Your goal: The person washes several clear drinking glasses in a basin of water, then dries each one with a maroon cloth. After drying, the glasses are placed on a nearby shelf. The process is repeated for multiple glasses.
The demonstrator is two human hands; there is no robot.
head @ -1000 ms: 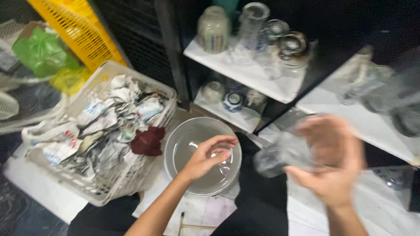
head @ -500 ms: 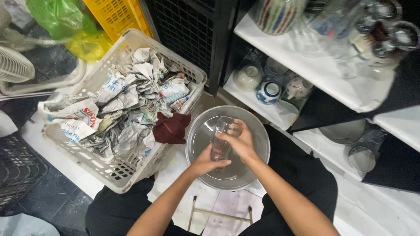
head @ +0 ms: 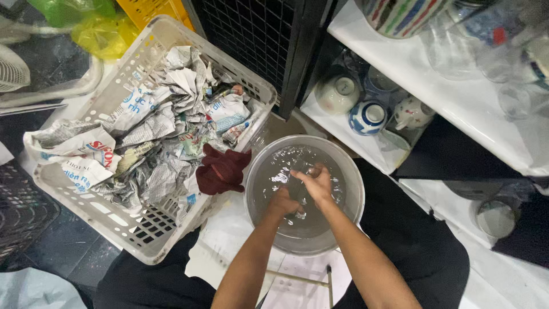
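Note:
Both my hands are down in a round clear basin (head: 350, 182) of water in front of my knees. My left hand (head: 282, 203) and my right hand (head: 315, 183) close together around a clear glass (head: 297, 197), which is under the rippling water and mostly hidden by my fingers. A dark red cloth (head: 221, 170) hangs over the corner of the basket just left of the basin.
A white plastic basket (head: 150, 230) full of crumpled newspaper stands to the left. White shelves (head: 400, 63) at the right hold cups, small bowls, a striped jar and clear glassware. A yellow crate and green bags lie at the top left.
My right hand brought the clear glass from the shelf side to the basin. Both hands then lowered it from above the water down into it.

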